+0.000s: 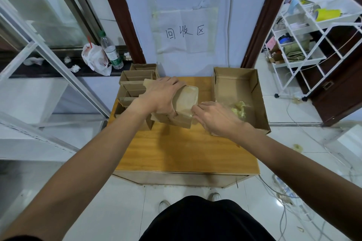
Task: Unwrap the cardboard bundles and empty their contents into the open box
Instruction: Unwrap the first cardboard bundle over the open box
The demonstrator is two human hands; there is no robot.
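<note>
Wooden counter (186, 150): the bare near half is lying toward the person, below both hands.

Right hand (213, 117): it is reaching forward, fingers curled together. The fingertips are meeting the near right corner of the cardboard bundle (186, 98) and appear to be pinching the clear wrap (189, 95) there. The exact grip point is partly hidden by the knuckles.

Left hand (162, 94): just left of and beyond the right hand. It is lying over the top of the bundle, fingers spread and curling over the far edge, thumb running down the near face. It is gripping the bundle and steadying it, tilted, against the counter.

Step in hand, as judged: unwrapping. The wrap is covering the face turned toward the right hand, so nothing is being emptied yet.

Open box (258, 92): directly right of and beyond the right hand, mouth up. A yellowish wad (240, 109) is lying on its floor near the right hand's knuckles.

Stack of cardboard bundles (135, 78): beyond and left of the left hand, at the counter's far left.

Handwritten sign (184, 31): hanging on the wall beyond everything.

Next move is calling for:
- the right hand peeling the wrap away from the corner while the left hand is bracing
- then carrying the freed bundle rightward over the box and tipping it

Watch for the wrap tearing short or clinging.
</note>
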